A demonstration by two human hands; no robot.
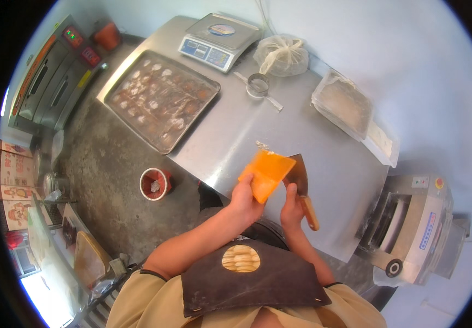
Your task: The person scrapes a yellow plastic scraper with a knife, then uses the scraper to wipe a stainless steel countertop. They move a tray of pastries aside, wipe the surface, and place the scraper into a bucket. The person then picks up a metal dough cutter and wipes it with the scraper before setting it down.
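My left hand (pixel 245 198) holds a flat orange slab (pixel 267 174) by its near edge, over the front edge of the steel table (pixel 258 128). My right hand (pixel 293 206) grips the wooden handle of a broad knife (pixel 301 177), whose dark blade lies against the right side of the orange slab. Both hands are close together above the table's near corner. I wear a brown apron (pixel 252 281) with a round light patch on its chest.
A floured baking tray (pixel 159 98) lies at the table's left. A digital scale (pixel 219 39), a tied bag (pixel 282 54), a metal ring cutter (pixel 258 85) and a wrapped tray (pixel 345 106) stand farther back. A red bucket (pixel 155 183), an oven (pixel 50 76) and a dough machine (pixel 416 227) surround the table.
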